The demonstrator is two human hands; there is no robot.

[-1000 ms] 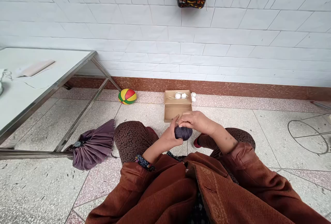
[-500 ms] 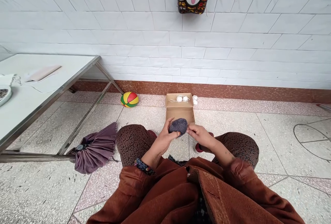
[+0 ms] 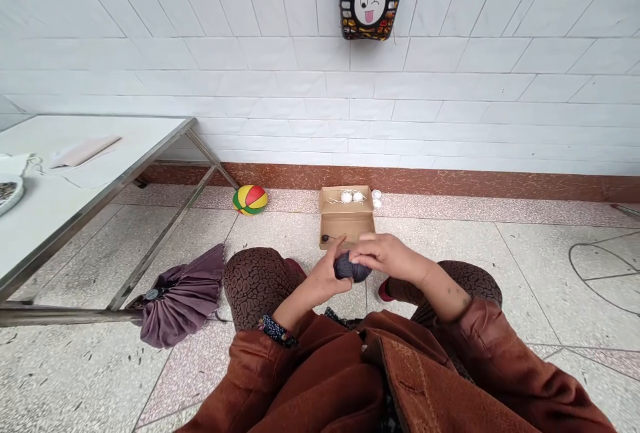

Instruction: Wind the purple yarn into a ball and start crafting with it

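Observation:
A ball of dark grey yarn (image 3: 350, 269) sits in my left hand (image 3: 324, 275), whose fingers and thumb wrap its left side. Over the top of the ball lies my right hand (image 3: 384, 254), fingers bent together on the yarn; the strand within them is too small to make out clearly. Below the hands' far side is an open cardboard box (image 3: 345, 225) on the floor. Inside its left corner rests a small dark yarn ball (image 3: 325, 238), with a thin strand running from it toward my hands. Two white yarn balls (image 3: 351, 197) lie in the raised lid part.
More white balls (image 3: 377, 199) sit beside the box. A colourful ball (image 3: 250, 199) rests near the wall. At left stand a white table (image 3: 100, 159) and a folded purple umbrella (image 3: 185, 299). A black basket (image 3: 371, 26) hangs on the wall; a wire frame (image 3: 607, 273) lies at right.
My right hand has moved from the right side of the yarn ball to over its top. The small dark ball in the box has come into sight. The view has tilted slightly up.

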